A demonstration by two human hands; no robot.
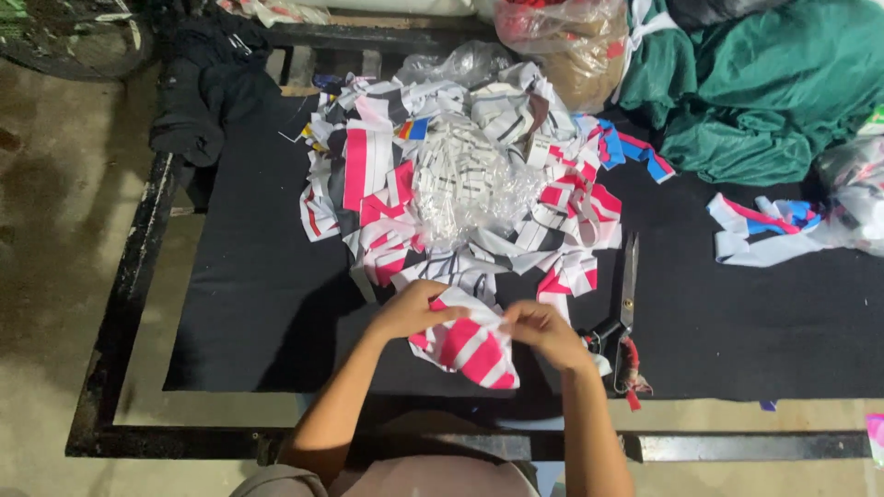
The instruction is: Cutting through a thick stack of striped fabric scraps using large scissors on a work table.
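Observation:
My left hand [414, 310] and my right hand [545, 333] both grip a bundle of pink-and-white striped fabric pieces [468, 345] at the near edge of the black table top [258, 304]. Just beyond my hands lies a big heap of striped fabric scraps [387, 184] in pink, white, grey and black, with a crumpled clear plastic bag [470, 189] on top of it. A pair of scissors [626, 304] lies right of my right hand, blades pointing away, red cord tied at the handle.
Green cloth [755, 92] is piled at the back right. Pink, blue and white strips [764, 225] lie at the right. A black garment [207, 87] hangs at the back left. A plastic bag [562, 37] stands behind the heap. Bare floor [55, 239] is left.

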